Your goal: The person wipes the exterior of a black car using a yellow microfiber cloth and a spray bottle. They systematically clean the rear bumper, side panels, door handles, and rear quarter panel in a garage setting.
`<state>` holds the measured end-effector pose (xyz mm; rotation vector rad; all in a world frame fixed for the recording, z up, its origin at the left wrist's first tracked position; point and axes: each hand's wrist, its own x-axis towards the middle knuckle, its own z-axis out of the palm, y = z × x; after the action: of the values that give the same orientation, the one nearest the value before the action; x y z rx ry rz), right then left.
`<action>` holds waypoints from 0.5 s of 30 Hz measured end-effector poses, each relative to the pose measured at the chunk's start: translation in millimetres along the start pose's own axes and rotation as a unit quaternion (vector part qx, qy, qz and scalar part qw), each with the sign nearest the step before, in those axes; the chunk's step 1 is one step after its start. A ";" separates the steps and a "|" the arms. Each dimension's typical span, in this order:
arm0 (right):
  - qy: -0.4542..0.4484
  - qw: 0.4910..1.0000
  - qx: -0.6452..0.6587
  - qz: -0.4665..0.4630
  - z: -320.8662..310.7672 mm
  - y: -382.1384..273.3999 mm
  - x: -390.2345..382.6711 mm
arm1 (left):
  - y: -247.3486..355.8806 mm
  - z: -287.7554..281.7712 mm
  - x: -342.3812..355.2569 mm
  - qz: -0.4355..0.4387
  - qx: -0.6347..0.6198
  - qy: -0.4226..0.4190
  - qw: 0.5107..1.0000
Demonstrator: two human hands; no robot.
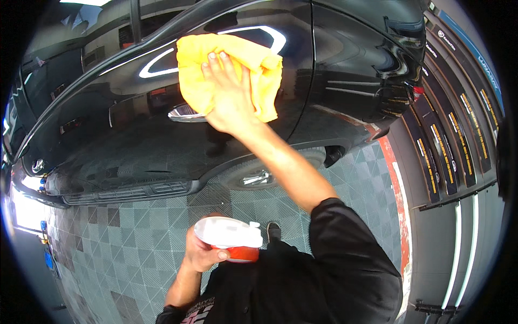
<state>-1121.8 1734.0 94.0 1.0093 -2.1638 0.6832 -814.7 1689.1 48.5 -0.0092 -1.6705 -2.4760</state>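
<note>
My right hand [231, 96] lies flat with fingers extended on a yellow cloth [194, 70], pressing it against the glossy black door panel [145, 113] of a car. The cloth is bunched and folded toward its right side. Just below it, the chrome door handle [186, 113] is partly covered by the cloth and hand. Down in front of my body, my left hand [200, 254] grips a red tub [244, 254] with a wide white lid or top [226, 231]. The tub's contents cannot be seen.
The car's wheel [251, 175] and side step [135, 191] are beneath the door. Grey patterned floor tiles [129, 237] spread below, with my shoe [273, 232] on them. Along the right wall hang dark panels [453, 140] and two white tubes [453, 254].
</note>
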 end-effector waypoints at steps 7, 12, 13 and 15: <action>0.093 0.932 -0.333 0.105 -68.2 127.9 -35.7 | -3.8 -15.5 -10.6 0.030 -0.035 0.016 0.999; 0.089 0.989 0.069 0.093 6.2 -1.6 1.0 | 2.3 -5.1 -3.4 0.039 -0.042 0.078 0.995; 0.060 0.998 -0.004 0.007 8.4 -18.7 4.4 | 2.1 -5.8 -1.5 0.034 -0.046 0.056 0.997; 0.011 0.999 -0.013 -0.040 -6.5 -3.4 1.8 | 1.8 -7.5 1.7 0.027 -0.053 0.020 0.998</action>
<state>-1117.9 1735.6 100.2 1.0639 -2.0959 0.6236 -815.5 1681.3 47.5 -0.0178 -1.5009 -2.5053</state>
